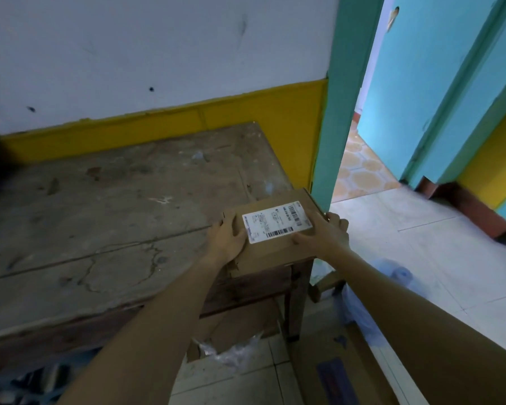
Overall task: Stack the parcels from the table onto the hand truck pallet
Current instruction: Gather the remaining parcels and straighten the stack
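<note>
Flat brown cardboard parcel (270,252), white barcode label (276,225) face up. Sits skewed at near-right corner of worn, stained wooden table (100,200).

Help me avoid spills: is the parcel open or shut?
Shut: the parcel has a flat top, no flap raised, the label whole on it. Left hand and right hand grip its sides.

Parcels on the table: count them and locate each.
1. The parcel is at the table's near right corner, gripped between the left hand and right hand. The table's left end is cut off, so more may be hidden.
</note>
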